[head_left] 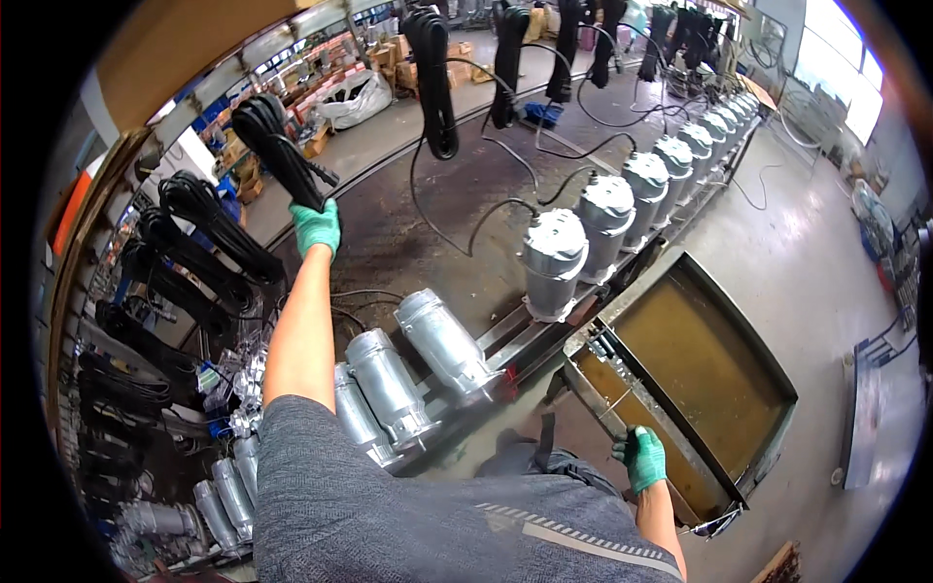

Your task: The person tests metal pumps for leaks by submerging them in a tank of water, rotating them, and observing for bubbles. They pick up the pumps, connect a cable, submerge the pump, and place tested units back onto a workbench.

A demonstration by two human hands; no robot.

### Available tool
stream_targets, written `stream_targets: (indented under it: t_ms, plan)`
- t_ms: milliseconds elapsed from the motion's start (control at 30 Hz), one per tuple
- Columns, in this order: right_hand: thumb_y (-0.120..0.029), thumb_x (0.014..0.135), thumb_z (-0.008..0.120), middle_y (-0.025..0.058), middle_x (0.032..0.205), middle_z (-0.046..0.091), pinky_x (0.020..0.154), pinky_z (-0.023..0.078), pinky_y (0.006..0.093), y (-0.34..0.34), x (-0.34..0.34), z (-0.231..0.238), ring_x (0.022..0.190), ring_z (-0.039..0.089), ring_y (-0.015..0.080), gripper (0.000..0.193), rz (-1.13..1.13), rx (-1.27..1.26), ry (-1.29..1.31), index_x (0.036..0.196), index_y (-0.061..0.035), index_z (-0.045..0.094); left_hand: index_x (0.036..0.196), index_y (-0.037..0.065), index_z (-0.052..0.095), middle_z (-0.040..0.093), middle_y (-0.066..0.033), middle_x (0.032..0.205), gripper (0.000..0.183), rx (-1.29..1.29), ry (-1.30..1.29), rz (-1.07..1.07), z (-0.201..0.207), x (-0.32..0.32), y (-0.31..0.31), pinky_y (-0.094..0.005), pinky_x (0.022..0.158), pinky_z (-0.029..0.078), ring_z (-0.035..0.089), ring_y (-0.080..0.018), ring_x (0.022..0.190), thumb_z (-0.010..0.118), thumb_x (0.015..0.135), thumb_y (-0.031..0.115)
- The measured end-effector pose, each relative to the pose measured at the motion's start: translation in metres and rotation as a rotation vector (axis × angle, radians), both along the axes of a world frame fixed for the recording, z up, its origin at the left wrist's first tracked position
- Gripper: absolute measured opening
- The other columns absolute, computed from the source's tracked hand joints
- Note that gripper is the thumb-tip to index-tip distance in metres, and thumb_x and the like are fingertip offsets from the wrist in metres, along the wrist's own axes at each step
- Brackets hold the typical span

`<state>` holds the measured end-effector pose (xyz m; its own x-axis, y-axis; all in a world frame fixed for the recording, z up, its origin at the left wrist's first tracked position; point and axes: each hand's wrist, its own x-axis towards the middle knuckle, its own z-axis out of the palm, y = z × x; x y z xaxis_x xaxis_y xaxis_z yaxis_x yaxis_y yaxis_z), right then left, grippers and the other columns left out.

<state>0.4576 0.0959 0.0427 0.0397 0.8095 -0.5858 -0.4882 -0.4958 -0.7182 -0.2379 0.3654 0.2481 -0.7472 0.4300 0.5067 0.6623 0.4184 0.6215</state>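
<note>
My left hand point(316, 229), in a green glove, grips the lower end of a coiled black cable point(277, 154) with my arm stretched out over the dark bench. A plug-like end sticks out beside the coil. My right hand point(643, 459), also gloved in green, is low at the right over the near part of a metal tray point(741, 413); its fingers are loosely bent and apart, and I see nothing in them. Between my arms lie silver cylindrical motors point(387, 384), one of them point(442, 340) nearest the upright row.
Several silver motors point(554, 262) stand upright along the bench's right edge, wired to coiled black cables point(431, 83) above the bench. More cable coils point(219, 223) are at the left. Across the dark bench top point(389, 214) run loose wires. Boxes and a white sack point(355, 99) lie beyond.
</note>
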Motion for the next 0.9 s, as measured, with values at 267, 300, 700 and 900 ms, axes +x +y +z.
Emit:
stream_targets:
  t_ms: [267, 300, 700, 900]
  plan:
    - [-0.024, 0.103, 0.057, 0.0138, 0.091, 0.069, 0.062, 0.059, 0.0384, -0.051, 0.041, 0.003, 0.071, 0.067, 0.0261, 0.019, -0.106, -0.034, 0.058, 0.11, -0.0059, 0.062, 0.16, 0.007, 0.024, 0.048, -0.024, 0.153, 0.097, -0.207, -0.119, 0.039, 0.019, 0.009, -0.012, -0.052, 0.11, 0.046, 0.052, -0.0417, 0.137, 0.077, 0.088, 0.046]
    - [-0.024, 0.104, 0.057, 0.014, 0.09, 0.069, 0.061, 0.059, 0.0373, -0.057, 0.042, 0.001, 0.071, 0.067, 0.0259, 0.02, -0.118, -0.046, 0.056, 0.109, -0.0058, 0.062, 0.16, 0.007, 0.026, 0.046, -0.0237, 0.154, 0.095, -0.213, -0.128, 0.037, 0.018, 0.01, -0.016, -0.0517, 0.111, 0.045, 0.051, -0.0418, 0.137, 0.077, 0.089, 0.046]
    - [-0.023, 0.101, 0.056, 0.0124, 0.087, 0.067, 0.056, 0.057, 0.0364, -0.055, 0.057, -0.004, 0.067, 0.065, 0.0244, 0.018, -0.324, -0.094, 0.045, 0.108, -0.0073, 0.06, 0.154, 0.002, 0.039, 0.047, -0.0279, 0.153, 0.093, 0.048, 0.035, -0.421, -0.006, 0.134, 0.115, -0.0465, 0.117, 0.039, 0.046, -0.0425, 0.141, 0.083, 0.083, 0.041]
    - [-0.023, 0.1, 0.057, 0.0142, 0.085, 0.064, 0.054, 0.05, 0.0366, -0.032, 0.037, 0.013, 0.066, 0.059, 0.0254, 0.017, -0.44, -0.095, 0.024, 0.105, -0.0075, 0.059, 0.16, -0.001, 0.025, 0.049, -0.0298, 0.151, 0.129, -0.026, -0.147, -0.435, 0.048, 0.111, 0.247, -0.0415, 0.113, 0.043, 0.052, -0.04, 0.138, 0.096, 0.065, 0.05]
